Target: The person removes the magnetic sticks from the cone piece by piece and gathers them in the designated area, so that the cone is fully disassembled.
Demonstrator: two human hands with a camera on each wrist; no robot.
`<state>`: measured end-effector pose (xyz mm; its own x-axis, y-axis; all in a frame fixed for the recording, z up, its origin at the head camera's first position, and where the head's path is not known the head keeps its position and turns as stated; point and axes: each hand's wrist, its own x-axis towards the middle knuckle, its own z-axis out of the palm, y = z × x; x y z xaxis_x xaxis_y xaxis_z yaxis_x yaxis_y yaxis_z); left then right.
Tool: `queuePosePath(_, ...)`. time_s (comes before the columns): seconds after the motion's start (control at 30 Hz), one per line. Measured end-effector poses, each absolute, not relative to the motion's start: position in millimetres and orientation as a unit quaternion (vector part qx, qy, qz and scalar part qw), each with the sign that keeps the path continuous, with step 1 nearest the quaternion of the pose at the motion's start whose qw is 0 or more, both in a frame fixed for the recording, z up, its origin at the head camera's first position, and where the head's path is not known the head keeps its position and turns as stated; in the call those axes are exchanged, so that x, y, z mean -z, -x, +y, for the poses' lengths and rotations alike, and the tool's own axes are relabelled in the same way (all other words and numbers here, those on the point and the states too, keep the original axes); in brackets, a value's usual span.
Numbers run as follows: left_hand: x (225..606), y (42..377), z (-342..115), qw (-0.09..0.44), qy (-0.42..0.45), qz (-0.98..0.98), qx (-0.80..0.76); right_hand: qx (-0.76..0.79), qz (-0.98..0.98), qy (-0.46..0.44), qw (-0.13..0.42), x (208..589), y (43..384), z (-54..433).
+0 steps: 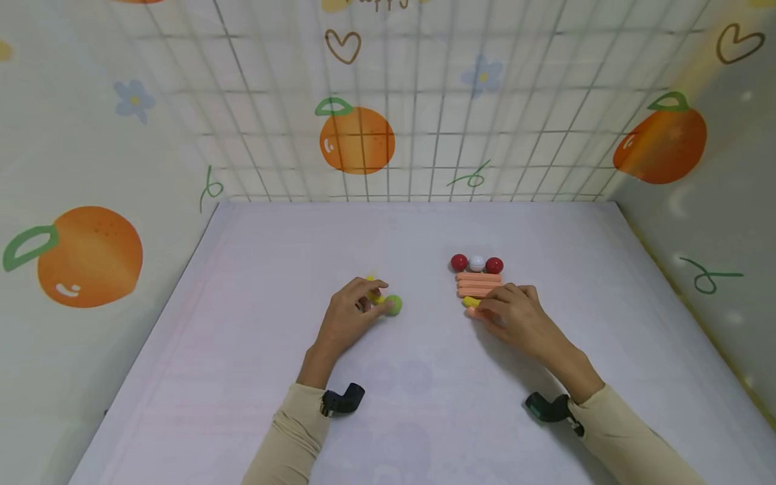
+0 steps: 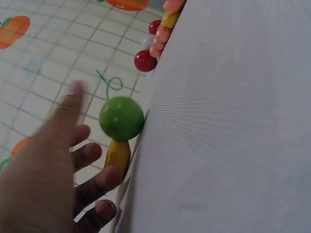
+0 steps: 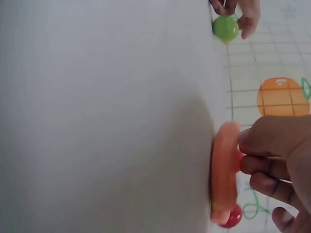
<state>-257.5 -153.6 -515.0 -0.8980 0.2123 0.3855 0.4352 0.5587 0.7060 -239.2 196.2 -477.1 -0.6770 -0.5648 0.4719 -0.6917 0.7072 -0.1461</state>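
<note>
My right hand (image 1: 515,320) pinches a pinkish-orange toy sausage (image 3: 225,165) between thumb and fingers, low over the table. Just beyond it lies a yellow piece (image 1: 470,302), partly hidden by the fingers. Several similar sausages (image 1: 479,277) lie side by side behind that, with two red balls (image 1: 459,262) and a white ball (image 1: 477,263) in a row at the back. My left hand (image 1: 351,313), fingers loosely bent and spread, is beside a green ball (image 2: 121,118). A grooved yellow piece (image 2: 117,155) is next to the ball, partly covered by the fingers in the head view.
A pale cloth covers the table (image 1: 242,269). Behind it stands a white grid (image 1: 424,121) under a sheet printed with oranges, and printed sheets hang at both sides. A black wrist camera (image 1: 343,399) is strapped to the left wrist, another (image 1: 548,408) to the right.
</note>
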Motion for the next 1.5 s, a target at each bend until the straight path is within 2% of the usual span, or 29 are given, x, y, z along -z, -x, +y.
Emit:
queuePosePath(0.17,514,259,-155,0.157,0.183,-0.885,0.399,-0.188,-0.882,-0.374,0.215,473,238,184)
queuePosePath(0.47,515,257,-159,0.143,0.190,-0.889,0.392,-0.259,-0.890,-0.353,0.130,461,248,132)
queuePosePath(0.7,513,258,-163,0.131,0.211,-0.872,0.422,-0.258,-0.902,-0.334,0.096,462,260,96)
queuePosePath(1.0,512,258,-161,0.116,0.223,-0.870,0.424,-0.211,-0.921,-0.323,0.049,466,269,74)
queuePosePath(1.5,515,260,-162,0.120,0.213,-0.871,0.425,-0.201,-0.913,-0.349,0.057,469,274,65)
